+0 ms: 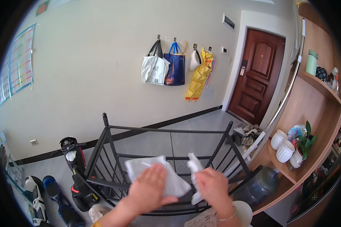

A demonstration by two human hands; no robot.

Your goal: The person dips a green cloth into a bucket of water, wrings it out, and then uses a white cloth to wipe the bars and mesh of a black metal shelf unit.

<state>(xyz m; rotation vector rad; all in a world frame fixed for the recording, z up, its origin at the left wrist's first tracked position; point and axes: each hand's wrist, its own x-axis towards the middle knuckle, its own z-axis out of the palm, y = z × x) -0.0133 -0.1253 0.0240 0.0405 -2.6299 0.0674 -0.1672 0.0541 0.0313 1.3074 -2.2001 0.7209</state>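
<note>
A white, soft sheet, cloth or thin plastic point(179, 184), lies spread under my left hand point(149, 186), above the black metal rack point(165, 131). The fingers of that hand are stretched flat over the sheet, its thumb pointing right. Just to the right, my right hand point(213, 186) is closed around a bunched white cloth point(194, 163). One end sticks up above the fist and another hangs below it. Whether the two white pieces join cannot be seen. The rack has mesh panels and upright bars, and both hands are over its near side.
A scooter point(75, 159) and a blue hoverboard point(60, 198) stand left of the rack. A large water bottle point(259, 185) is at right, below wooden shelves point(288, 166) with white pots point(285, 151). Bags point(174, 70) hang on the wall; shoes point(246, 135) lie by the brown door point(258, 72).
</note>
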